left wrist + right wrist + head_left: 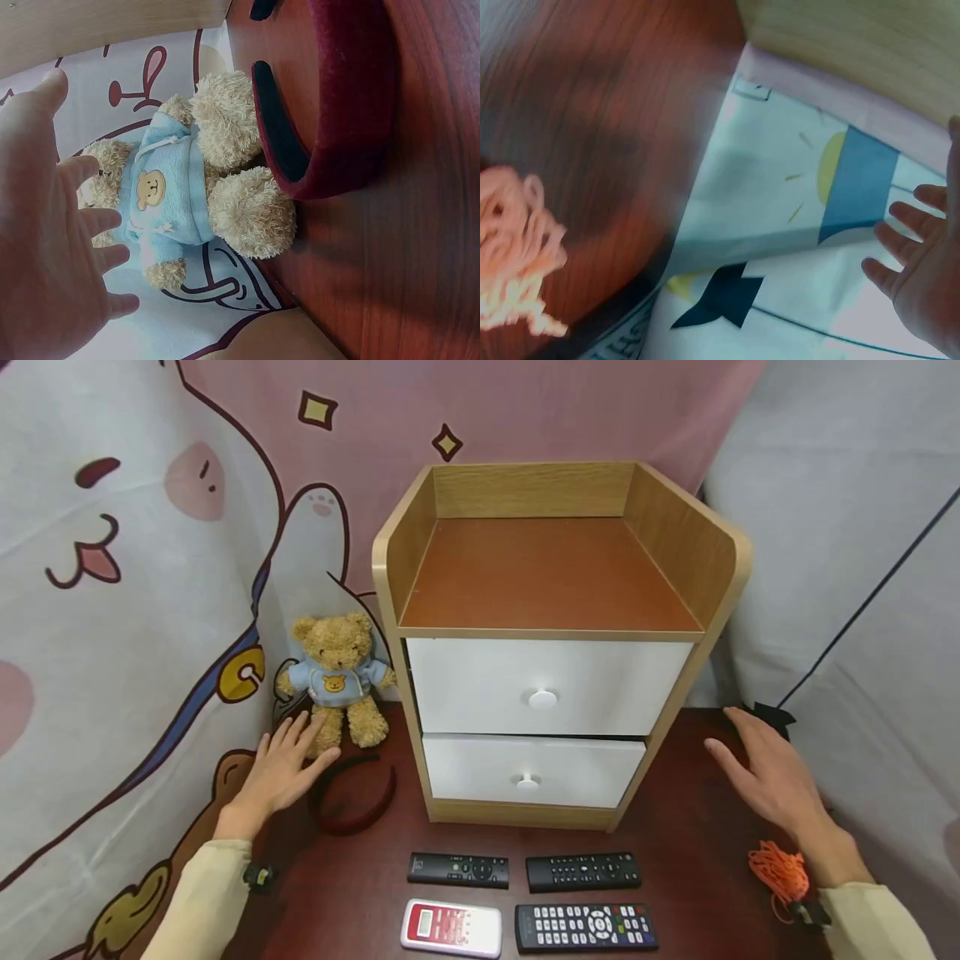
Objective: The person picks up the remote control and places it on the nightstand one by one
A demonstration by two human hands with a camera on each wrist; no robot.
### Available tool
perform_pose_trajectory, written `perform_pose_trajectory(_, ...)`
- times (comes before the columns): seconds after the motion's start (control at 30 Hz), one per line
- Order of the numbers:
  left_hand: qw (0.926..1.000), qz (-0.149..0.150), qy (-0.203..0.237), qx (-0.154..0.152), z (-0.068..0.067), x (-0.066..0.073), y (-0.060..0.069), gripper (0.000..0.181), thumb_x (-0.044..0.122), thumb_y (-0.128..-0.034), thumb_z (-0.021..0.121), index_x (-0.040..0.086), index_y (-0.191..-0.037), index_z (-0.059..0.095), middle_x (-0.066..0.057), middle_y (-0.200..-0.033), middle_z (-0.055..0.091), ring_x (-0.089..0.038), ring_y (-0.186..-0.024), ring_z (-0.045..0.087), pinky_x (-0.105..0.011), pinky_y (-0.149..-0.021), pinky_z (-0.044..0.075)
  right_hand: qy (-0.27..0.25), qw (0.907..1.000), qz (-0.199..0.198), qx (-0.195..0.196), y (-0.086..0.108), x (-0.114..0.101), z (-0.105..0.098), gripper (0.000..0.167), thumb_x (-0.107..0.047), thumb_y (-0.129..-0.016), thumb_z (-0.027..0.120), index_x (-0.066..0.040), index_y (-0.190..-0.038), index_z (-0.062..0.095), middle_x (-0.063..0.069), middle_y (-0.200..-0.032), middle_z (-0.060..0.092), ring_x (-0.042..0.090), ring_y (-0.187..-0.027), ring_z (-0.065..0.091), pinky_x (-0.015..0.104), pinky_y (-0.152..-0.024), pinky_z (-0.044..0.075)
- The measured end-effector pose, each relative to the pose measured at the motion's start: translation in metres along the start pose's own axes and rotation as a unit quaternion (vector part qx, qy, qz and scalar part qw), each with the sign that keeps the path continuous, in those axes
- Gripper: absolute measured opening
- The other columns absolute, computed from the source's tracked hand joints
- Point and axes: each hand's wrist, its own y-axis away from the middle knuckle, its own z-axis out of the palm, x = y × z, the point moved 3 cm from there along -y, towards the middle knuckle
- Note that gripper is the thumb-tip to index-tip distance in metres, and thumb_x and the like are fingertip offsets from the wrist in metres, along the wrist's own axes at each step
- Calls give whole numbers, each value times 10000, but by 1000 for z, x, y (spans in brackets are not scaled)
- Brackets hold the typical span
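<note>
Hands spread and empty: the left hand (279, 768) by the bear (337, 664), which sits beside the cabinet (540, 668), the right hand (776, 777) near the cord (778, 870). A low left sweep could snag the headband (356, 97) at the bear's feet or tip the bear.

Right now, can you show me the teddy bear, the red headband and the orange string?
Teddy bear (335, 683): head view, on its clothed tummy.
Red headband (355, 97): left wrist view, on its wide band.
Orange string (778, 870): head view, on the bundle's middle.
</note>
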Motion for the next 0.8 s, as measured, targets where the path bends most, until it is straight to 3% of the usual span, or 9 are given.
perform_pose_trajectory(0.17, 9999, 72, 15, 78, 3, 2, 3, 782, 632, -997, 394, 176, -1603, 203, -229, -1642, 164, -498, -1486, 140, -725, -1131, 75, -552, 9983, 134, 152, -1, -22, -6, 557, -315, -1041, 509, -59, -1517, 376, 291, -1468, 430, 522, -1318, 394, 668, -1001, 289)
perform_pose_trajectory(0.2, 9999, 103, 39, 100, 4, 2, 3, 777, 626, -999, 396, 170, -1601, 212, -234, -1637, 178, -494, -1482, 158, -722, -1130, 93, -660, 9975, 124, 218, -2, -27, -7, 532, -302, -1045, 502, -72, -1512, 390, 275, -1464, 445, 486, -1324, 410, 609, -1046, 304)
perform_pose_trajectory(0.27, 9996, 196, 138, 136, 5, 5, 5, 768, 606, -1005, 409, 141, -1592, 240, -251, -1622, 206, -493, -1471, 194, -716, -1124, 135, -875, 9954, 87, 390, -3, -37, -9, 483, -276, -1051, 494, -102, -1496, 426, 237, -1444, 488, 292, -1346, 454, 394, -1111, 333)
perform_pose_trajectory(0.33, 9991, 286, 246, 174, 7, 8, 6, 756, 591, -1008, 420, 119, -1579, 273, -257, -1616, 222, -485, -1465, 225, -702, -1119, 181, -1119, 9924, 75, 511, -5, -46, -12, 439, -259, -1061, 471, -126, -1479, 454, 196, -1409, 530, 58, -1293, 468, 150, -1046, 321)
perform_pose_trajectory(0.4, 9985, 363, 350, 200, 9, 12, 7, 743, 571, -1012, 433, 95, -1567, 301, -263, -1614, 223, -487, -1461, 241, -692, -1112, 216, -1431, 9881, 42, 566, -6, -55, -14, 406, -240, -1073, 439, -136, -1463, 475, 154, -1375, 557, -111, -1198, 436, 4, -917, 266)
perform_pose_trajectory(0.47, 9980, 419, 421, 228, 12, 15, 9, 725, 562, -1013, 441, 102, -1561, 320, -248, -1612, 244, -482, -1457, 260, -690, -1104, 239, -1772, 9826, 1, 551, -7, -63, -16, 392, -218, -1083, 402, -121, -1455, 479, 107, -1360, 563, -177, -1150, 423, -18, -884, 282)
perform_pose_trajectory(0.67, 9946, 696, 637, 422, 23, 30, 16, 641, 543, -1001, 492, 159, -1510, 428, -196, -1556, 386, -461, -1375, 420, -668, -1059, 342, -2599, 9638, -177, 562, -14, -87, -23, 398, -165, -1095, 327, -68, -1464, 439, -119, -1323, 554, -67, -1170, 535, 47, -935, 374)
perform_pose_trajectory(0.8, 9885, 1059, 755, 777, 31, 46, 24, 490, 460, -982, 587, 149, -1361, 590, -116, -1390, 582, -356, -1230, 591, -569, -990, 463, -2849, 9560, -287, 631, -22, -103, -31, 401, -154, -1096, 307, -76, -1468, 434, -149, -1323, 534, -43, -1180, 548, 68, -941, 420)
